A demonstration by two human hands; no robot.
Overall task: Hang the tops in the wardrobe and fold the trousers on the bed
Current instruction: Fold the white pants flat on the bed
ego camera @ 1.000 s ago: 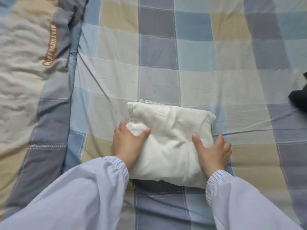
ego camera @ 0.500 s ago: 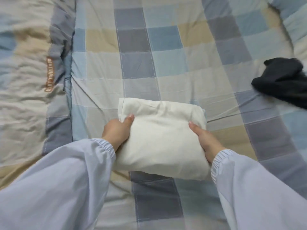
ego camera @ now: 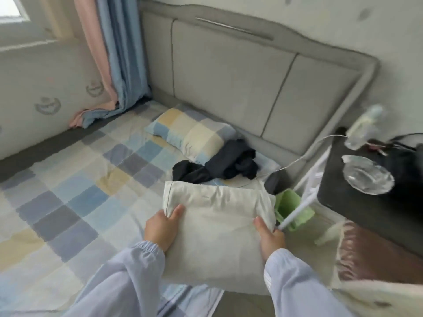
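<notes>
A: As held between both hands, where do the folded trousers [ego camera: 212,229] sit?

B: Centre foreground, above the bed's near edge. The cream bundle spans the gap between the hands, its seamed end to the left and its far edge toward the headboard [ego camera: 229,72].

A: How does the left hand [ego camera: 161,229] grip?

B: It is clamped on the bundle's left edge. The thumb lies on top of the fabric; the fingers go under and are hidden.

A: And the right hand [ego camera: 270,239]?

B: It is likewise clamped on the right edge, thumb on top and pointing toward the far end, fingers out of sight beneath. Both wrists wear pale blue sleeves [ego camera: 128,280] with gathered cuffs.

A: What lies just beyond the bundle?

B: A dark garment [ego camera: 226,165], crumpled, on the checked sheet [ego camera: 68,197]. It touches a checked pillow [ego camera: 190,133] lying against the headboard.

A: What is to the right?

B: A green bin [ego camera: 289,207] on the floor beside the bed, just beside the bundle's right corner, with a white rod [ego camera: 299,211] crossing in front of it. Further right stands a dark table [ego camera: 357,202] carrying a clear glass dish [ego camera: 368,177]; a white cable [ego camera: 304,152] runs from there toward the bed.

A: And to the left?

B: Pink and blue curtains [ego camera: 114,65] hang in the far corner, their hems spilling onto the bed. A window's [ego camera: 13,10] corner shows at top left. The picture is blurred, so finer detail cannot be told.
</notes>
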